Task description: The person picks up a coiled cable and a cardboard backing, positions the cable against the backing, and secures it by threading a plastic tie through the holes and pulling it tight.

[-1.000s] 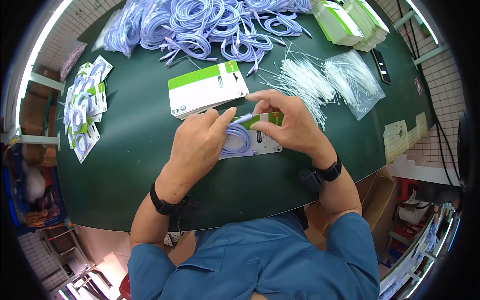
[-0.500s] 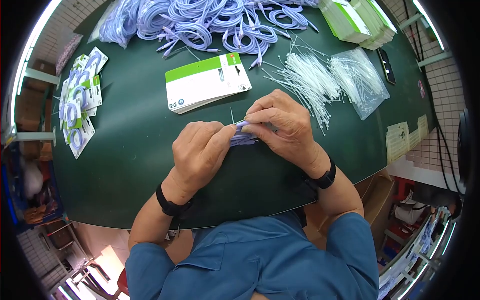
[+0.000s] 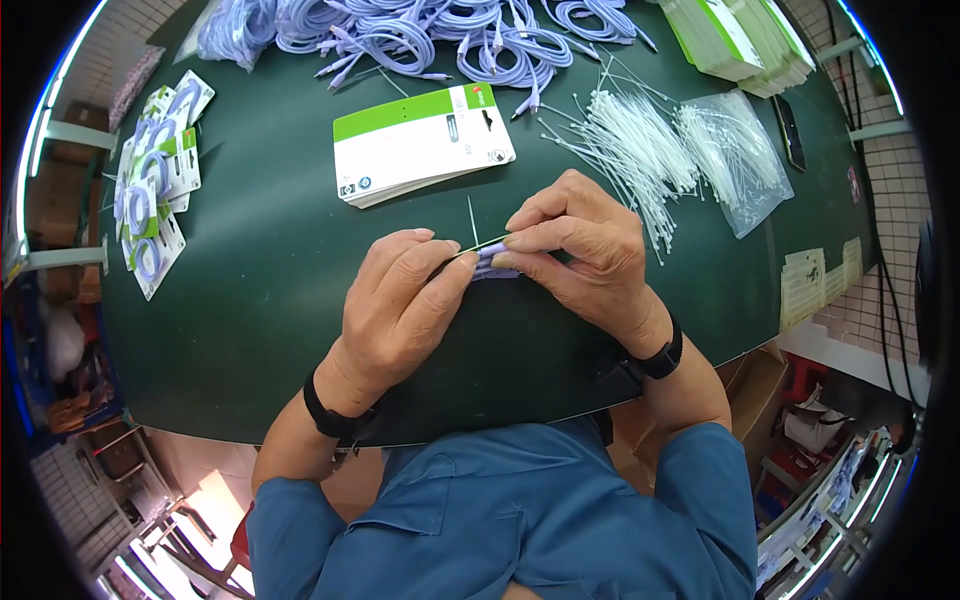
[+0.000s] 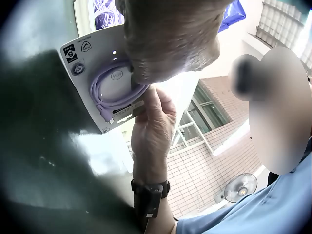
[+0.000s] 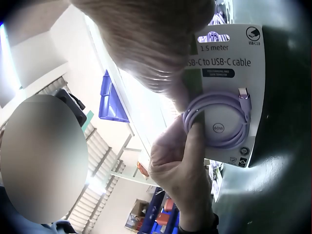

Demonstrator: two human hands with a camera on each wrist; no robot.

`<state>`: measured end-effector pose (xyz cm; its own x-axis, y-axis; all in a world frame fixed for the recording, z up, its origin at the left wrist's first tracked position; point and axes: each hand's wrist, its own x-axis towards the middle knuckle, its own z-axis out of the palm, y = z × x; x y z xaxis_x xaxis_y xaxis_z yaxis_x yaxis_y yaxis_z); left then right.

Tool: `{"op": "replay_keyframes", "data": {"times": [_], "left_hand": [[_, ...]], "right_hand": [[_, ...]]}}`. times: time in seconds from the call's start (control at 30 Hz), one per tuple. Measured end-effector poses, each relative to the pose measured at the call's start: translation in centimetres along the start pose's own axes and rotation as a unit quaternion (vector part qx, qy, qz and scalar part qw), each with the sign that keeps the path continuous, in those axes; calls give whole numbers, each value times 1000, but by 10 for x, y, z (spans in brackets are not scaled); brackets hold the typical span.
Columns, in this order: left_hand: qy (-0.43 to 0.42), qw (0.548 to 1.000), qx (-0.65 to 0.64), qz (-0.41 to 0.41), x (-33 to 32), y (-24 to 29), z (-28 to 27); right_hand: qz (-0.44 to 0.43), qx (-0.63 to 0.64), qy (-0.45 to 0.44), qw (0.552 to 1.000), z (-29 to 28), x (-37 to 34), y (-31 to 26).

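Observation:
A coiled lilac USB-C cable [image 5: 226,145] lies against the printed face of a white and green card [image 5: 256,87]. In the head view the card stands nearly edge-on between the hands, over the near part of the table. My left hand [image 3: 405,310] pinches the coil and card at the left, its thumb across the coil in the right wrist view. From the right, my right hand [image 3: 585,250] pinches the cable and card between thumb and fingers. A thin white cable tie [image 3: 472,215] sticks out beyond the card's far side.
A stack of blank-faced cards [image 3: 420,145] lies just ahead. Loose cable ties [image 3: 635,150] and a bag of ties [image 3: 740,160] are at right, near a phone [image 3: 789,132]. Many lilac cables [image 3: 400,40] fill the back; carded cables [image 3: 155,180] lie at left.
The card has tipped from face-up to nearly edge-on in the head view. My left hand went from an extended index finger to a pinch, and the tie's tail now shows beyond the card.

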<state>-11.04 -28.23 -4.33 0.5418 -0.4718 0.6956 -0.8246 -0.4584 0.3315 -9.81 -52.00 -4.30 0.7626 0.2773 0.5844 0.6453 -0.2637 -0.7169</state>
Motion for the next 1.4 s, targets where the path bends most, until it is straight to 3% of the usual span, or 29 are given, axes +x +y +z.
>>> {"op": "replay_keyframes", "data": {"times": [0.5,1.17,1.4], "left_hand": [[-22,1000,20,4,3,-3,0],[18,1000,0,2,4,-9,4],[-16,1000,20,-12,-5,-10,8]], "right_hand": [[-16,-70,-16,997,0,1,0],[-16,-70,-19,997,0,3,2],[-20,-56,-29,998,2,1,10]]}}
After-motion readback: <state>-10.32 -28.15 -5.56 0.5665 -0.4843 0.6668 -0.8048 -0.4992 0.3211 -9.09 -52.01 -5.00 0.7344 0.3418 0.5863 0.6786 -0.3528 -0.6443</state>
